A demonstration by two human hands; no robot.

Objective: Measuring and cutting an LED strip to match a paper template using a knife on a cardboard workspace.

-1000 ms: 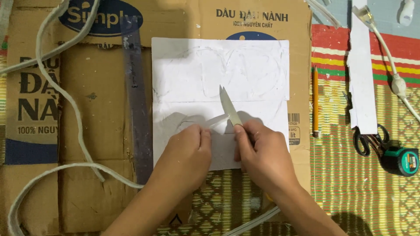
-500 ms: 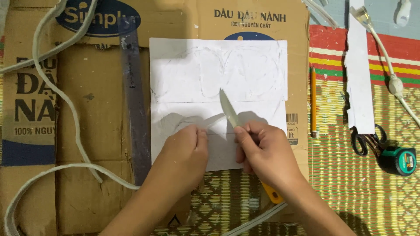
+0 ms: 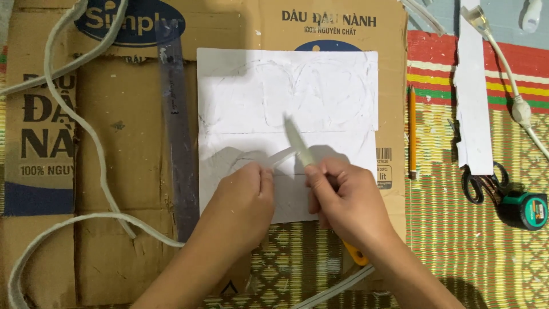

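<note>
A white foam sheet (image 3: 286, 97) with faint pencil outlines lies on flattened brown cardboard (image 3: 114, 143). My right hand (image 3: 343, 200) grips a utility knife (image 3: 298, 143) with a yellow handle end; its blade points up and left over the sheet's middle. My left hand (image 3: 240, 200) presses on the sheet's lower part and pinches a thin cut strip (image 3: 280, 157) that lifts toward the blade.
A long metal ruler (image 3: 177, 143) lies along the sheet's left edge. A white cord (image 3: 86, 131) loops over the cardboard. On the woven mat at right are a pencil (image 3: 412, 131), a white strip (image 3: 473, 97), black scissors (image 3: 480, 186), a green tape measure (image 3: 529, 210) and a cable (image 3: 514, 86).
The knife blade has shifted slightly and blurs with motion near the lifted strip. Both hands stay in nearly the same place on the sheet.
</note>
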